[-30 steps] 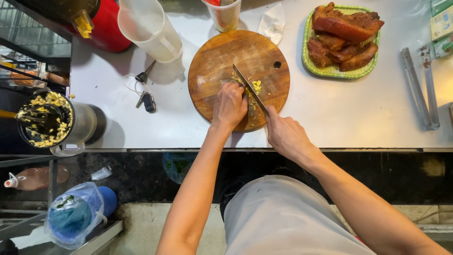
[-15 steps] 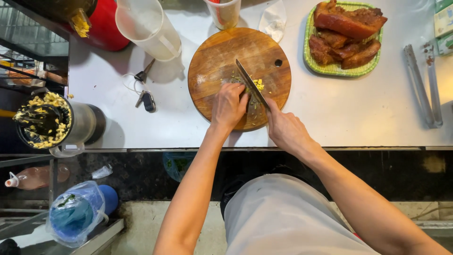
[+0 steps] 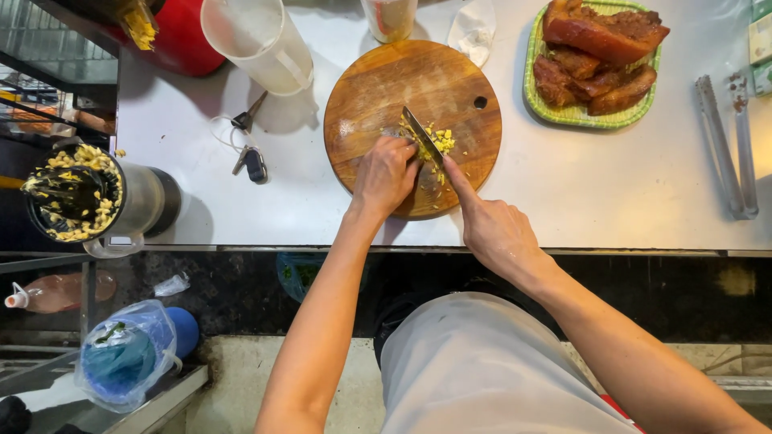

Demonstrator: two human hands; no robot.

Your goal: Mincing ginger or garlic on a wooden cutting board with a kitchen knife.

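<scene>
**Chopping at the near side of the board**

Nearest, the right hand reaches over the counter edge, fingers wrapped round the handle of a knife, forefinger stretched along its back. Just beside it the left hand rests on the round board, fingers curled and pressed together over the yellow mince by the blade. The mince sits right of the board's middle; the board's near rim lies close to the counter edge, with bare wood behind the blade. Left of the board lie keys, with a steel jar at the counter's left end. Bare counter opens to the right as far as the tongs. Farther back stand a clear jug, a cup and a green tray of meat.
</scene>
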